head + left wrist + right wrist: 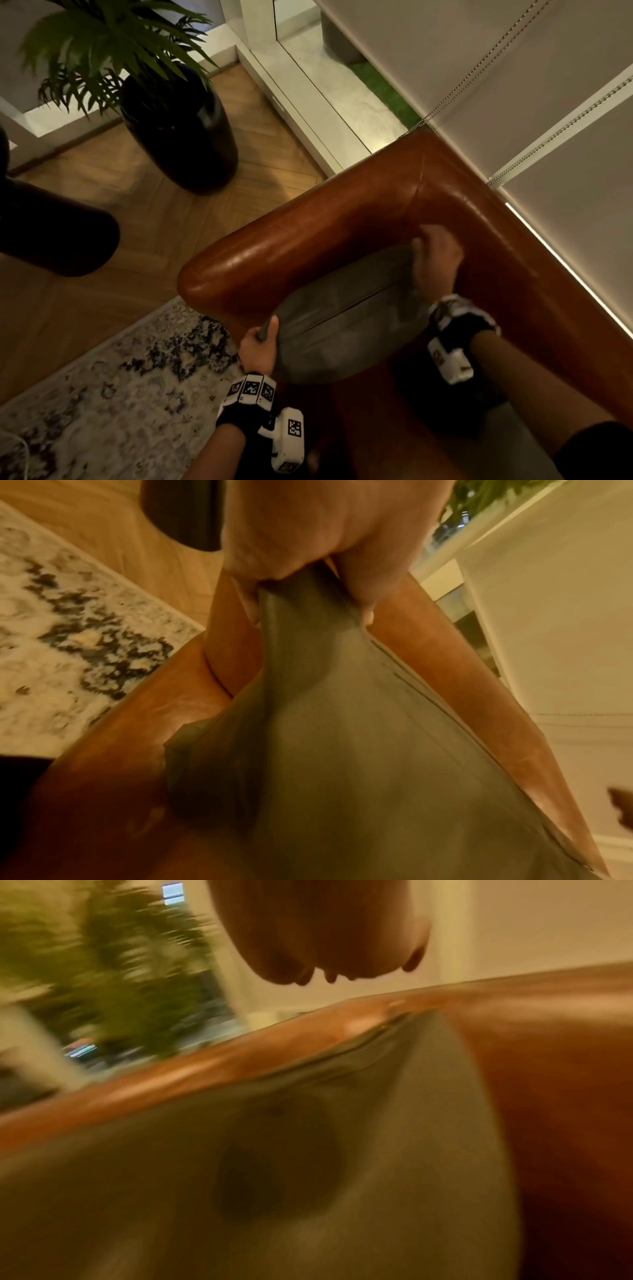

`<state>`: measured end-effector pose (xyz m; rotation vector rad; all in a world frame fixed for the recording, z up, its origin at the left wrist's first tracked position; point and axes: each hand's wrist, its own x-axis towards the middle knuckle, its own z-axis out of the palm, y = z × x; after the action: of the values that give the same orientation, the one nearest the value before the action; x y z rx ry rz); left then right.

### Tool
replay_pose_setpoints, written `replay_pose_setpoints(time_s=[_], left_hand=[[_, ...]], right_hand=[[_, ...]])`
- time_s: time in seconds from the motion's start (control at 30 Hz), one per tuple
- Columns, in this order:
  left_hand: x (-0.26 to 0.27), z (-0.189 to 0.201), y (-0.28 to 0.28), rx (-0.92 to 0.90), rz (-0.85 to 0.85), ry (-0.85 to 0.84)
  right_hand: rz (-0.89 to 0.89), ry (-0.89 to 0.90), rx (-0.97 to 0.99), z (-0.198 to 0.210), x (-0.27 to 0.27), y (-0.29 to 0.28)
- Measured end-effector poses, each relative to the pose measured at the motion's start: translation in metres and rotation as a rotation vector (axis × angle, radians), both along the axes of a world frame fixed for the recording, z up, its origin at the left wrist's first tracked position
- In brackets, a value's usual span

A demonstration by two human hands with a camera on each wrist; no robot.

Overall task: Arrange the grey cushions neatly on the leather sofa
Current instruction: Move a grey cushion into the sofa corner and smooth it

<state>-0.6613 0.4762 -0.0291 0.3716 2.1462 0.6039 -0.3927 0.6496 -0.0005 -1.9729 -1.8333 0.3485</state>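
One grey cushion stands tilted in the corner of the brown leather sofa, leaning toward the armrest. My left hand pinches its near left corner between thumb and fingers; the left wrist view shows that grip on the cushion above the sofa seat. My right hand hovers at the far right corner. In the blurred right wrist view its loosely curled fingers stay apart from the cushion, with the sofa back beside them. No other cushion is in sight.
A palm in a tall black pot stands on the wood floor left of the armrest. A patterned rug lies in front of the sofa, and a dark rounded object sits at far left. Roller blinds hang behind the sofa.
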Motion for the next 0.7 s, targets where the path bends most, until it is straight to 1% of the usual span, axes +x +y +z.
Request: replay_pose_setpoints(time_s=[0.03, 0.07, 0.1, 0.13, 0.17, 0.2, 0.23, 0.27, 0.3, 0.37, 0.4, 0.47, 0.53, 0.57, 0.6, 0.63, 0.7], left_hand=[[0.002, -0.004, -0.001, 0.047, -0.026, 0.035], [0.004, -0.007, -0.002, 0.092, -0.038, 0.059], [0.006, -0.008, -0.003, 0.115, -0.042, 0.081], [0.006, -0.01, -0.004, 0.124, -0.047, 0.107], [0.006, -0.01, -0.004, 0.127, -0.057, 0.137], [0.004, -0.012, -0.005, 0.125, -0.063, 0.158], [0.001, -0.014, -0.006, 0.125, -0.066, 0.162], [-0.001, -0.016, -0.006, 0.126, -0.066, 0.16], [-0.003, -0.019, -0.006, 0.123, -0.067, 0.155], [-0.001, -0.019, -0.004, 0.123, -0.078, 0.14], [0.002, -0.019, -0.002, 0.136, -0.083, 0.127], [0.005, -0.019, 0.002, 0.161, -0.071, 0.121], [0.003, -0.017, 0.004, 0.172, -0.032, 0.121], [0.002, -0.017, 0.003, 0.183, -0.014, 0.116], [-0.001, -0.016, 0.002, 0.192, -0.003, 0.111], [-0.002, -0.015, 0.0, 0.199, 0.009, 0.104], [-0.003, -0.014, -0.005, 0.198, 0.024, 0.089]], right_hand=[[0.214, 0.016, 0.046, -0.004, -0.023, -0.026], [0.424, 0.051, 0.033, -0.01, -0.047, -0.054], [0.635, 0.025, 0.005, -0.018, -0.07, -0.082], [0.825, -0.073, -0.033, -0.025, -0.091, -0.107], [0.965, -0.159, -0.084, -0.036, -0.103, -0.124], [1.042, -0.225, -0.146, -0.045, -0.106, -0.13], [1.071, -0.295, -0.163, -0.053, -0.098, -0.123], [1.041, -0.367, -0.156, -0.063, -0.083, -0.108], [0.967, -0.427, -0.213, -0.068, -0.061, -0.092], [0.752, -0.484, -0.322, -0.069, -0.008, -0.053], [0.653, -0.47, -0.363, -0.064, 0.015, -0.036], [0.48, -0.466, -0.351, -0.054, 0.047, -0.007], [0.16, -0.439, -0.362, -0.042, 0.057, 0.012], [0.001, -0.368, -0.378, -0.036, 0.062, 0.02], [-0.13, -0.248, -0.432, -0.031, 0.066, 0.025], [-0.204, -0.115, -0.518, -0.027, 0.071, 0.029], [-0.253, 0.117, -0.685, -0.019, 0.075, 0.029]])
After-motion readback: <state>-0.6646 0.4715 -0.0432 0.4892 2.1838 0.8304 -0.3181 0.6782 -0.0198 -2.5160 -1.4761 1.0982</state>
